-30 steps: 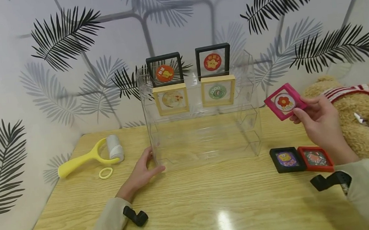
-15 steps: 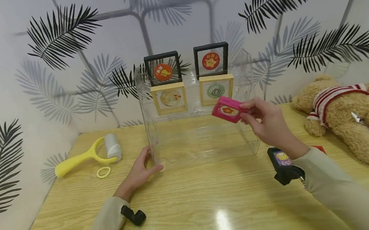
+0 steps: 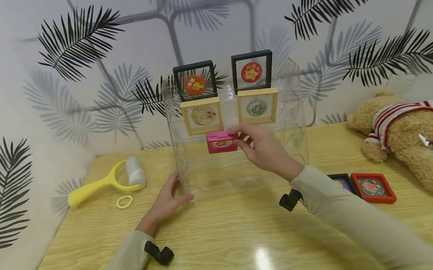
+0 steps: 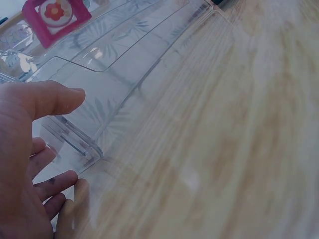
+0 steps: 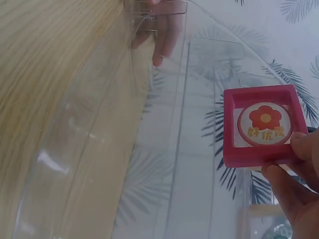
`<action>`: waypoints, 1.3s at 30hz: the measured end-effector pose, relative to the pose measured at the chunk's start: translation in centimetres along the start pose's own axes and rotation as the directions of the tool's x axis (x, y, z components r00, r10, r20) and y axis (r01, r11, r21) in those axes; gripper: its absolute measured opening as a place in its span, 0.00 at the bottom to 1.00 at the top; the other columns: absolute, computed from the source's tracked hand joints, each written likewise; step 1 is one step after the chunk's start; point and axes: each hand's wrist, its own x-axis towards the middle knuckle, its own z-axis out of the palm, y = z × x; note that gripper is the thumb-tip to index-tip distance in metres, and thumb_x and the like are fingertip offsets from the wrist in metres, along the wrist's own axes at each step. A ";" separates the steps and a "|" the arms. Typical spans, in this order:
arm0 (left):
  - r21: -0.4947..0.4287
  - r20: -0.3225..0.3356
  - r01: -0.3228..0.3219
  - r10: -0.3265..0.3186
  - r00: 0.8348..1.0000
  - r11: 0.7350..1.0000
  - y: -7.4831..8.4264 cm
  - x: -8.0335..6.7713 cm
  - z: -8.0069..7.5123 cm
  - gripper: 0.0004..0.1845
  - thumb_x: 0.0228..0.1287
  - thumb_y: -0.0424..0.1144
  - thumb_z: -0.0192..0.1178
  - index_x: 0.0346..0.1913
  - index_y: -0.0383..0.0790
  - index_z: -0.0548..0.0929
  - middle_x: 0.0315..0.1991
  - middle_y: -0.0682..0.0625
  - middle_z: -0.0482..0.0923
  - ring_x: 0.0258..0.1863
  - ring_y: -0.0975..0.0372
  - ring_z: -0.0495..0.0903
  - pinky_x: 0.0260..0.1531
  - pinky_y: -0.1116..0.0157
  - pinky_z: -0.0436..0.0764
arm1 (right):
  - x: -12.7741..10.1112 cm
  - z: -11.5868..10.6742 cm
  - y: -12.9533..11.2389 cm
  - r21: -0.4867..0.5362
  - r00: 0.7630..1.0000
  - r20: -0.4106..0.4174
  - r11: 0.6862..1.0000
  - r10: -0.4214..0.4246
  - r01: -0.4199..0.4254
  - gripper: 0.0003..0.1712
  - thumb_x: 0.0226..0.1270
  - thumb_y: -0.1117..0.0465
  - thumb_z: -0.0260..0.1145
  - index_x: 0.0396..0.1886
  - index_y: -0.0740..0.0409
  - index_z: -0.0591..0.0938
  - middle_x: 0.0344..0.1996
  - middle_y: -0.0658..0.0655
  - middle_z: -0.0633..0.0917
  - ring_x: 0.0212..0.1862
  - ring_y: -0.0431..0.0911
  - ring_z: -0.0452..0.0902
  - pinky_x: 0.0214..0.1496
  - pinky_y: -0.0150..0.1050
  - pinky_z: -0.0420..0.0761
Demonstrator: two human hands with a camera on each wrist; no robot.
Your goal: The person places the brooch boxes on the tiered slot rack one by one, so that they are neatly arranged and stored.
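At the left, a yellow tool (image 3: 95, 189) is lying on the table (image 3: 210, 245) with a grey roll (image 3: 134, 173) between its prongs, and a yellow ring (image 3: 124, 202) is lying just beside it. The left hand (image 3: 166, 206) is spreading wide at the clear rack's (image 3: 204, 170) lower left edge, thumb and fingers well apart, touching its side. On the rack, the left black frame (image 3: 196, 80) is showing an orange badge whose writing is too small to read; the left cream frame (image 3: 201, 116) is standing below it. The pink frame (image 3: 221, 142) is sitting in the right hand's (image 3: 264, 146) pinch, before the rack and below the cream pair; whether it is touching the rack I cannot tell. Its flower badge is reading 好优, the third character being partly covered. The right black frame (image 3: 252, 71), above the right cream frame (image 3: 258, 107), is apparently reading 好孩子. Farther right, a sleeve is partly covering the low black frame (image 3: 344, 182) beside the red frame (image 3: 373, 187), and a bear (image 3: 411, 141) is lying beyond. Compared with half a second ago, the pink frame is now appearing farther left, the red frame is showing fully, and the left hand is keeping its place.
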 end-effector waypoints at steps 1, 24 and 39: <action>0.004 0.004 0.005 -0.005 1.000 1.000 0.0 0.0 0.0 0.40 0.56 0.36 0.64 0.69 0.42 0.55 0.67 0.40 0.60 0.66 0.45 0.61 0.64 0.46 0.57 | 0.1 0.3 -0.1 -0.005 1.000 0.003 1.000 0.002 -0.002 0.14 0.60 0.67 0.63 0.46 0.54 0.77 0.43 0.56 0.84 0.35 0.43 0.80 0.32 0.34 0.81; -0.017 -0.007 -0.014 0.014 1.000 1.000 0.2 0.0 0.2 0.38 0.54 0.33 0.65 0.67 0.36 0.58 0.65 0.37 0.62 0.65 0.45 0.61 0.64 0.47 0.57 | -1.6 1.6 -0.4 0.003 0.998 0.012 0.998 0.056 -0.056 0.16 0.60 0.70 0.60 0.49 0.61 0.76 0.45 0.60 0.78 0.32 0.44 0.77 0.27 0.32 0.78; -0.017 -0.018 -0.004 0.004 1.000 1.000 -0.1 0.0 0.4 0.37 0.55 0.35 0.65 0.67 0.39 0.59 0.65 0.39 0.61 0.65 0.45 0.61 0.65 0.47 0.57 | -10.4 -3.7 2.2 -0.143 0.995 -0.048 0.985 0.087 -0.093 0.21 0.56 0.73 0.62 0.51 0.60 0.76 0.39 0.58 0.80 0.31 0.41 0.74 0.25 0.33 0.76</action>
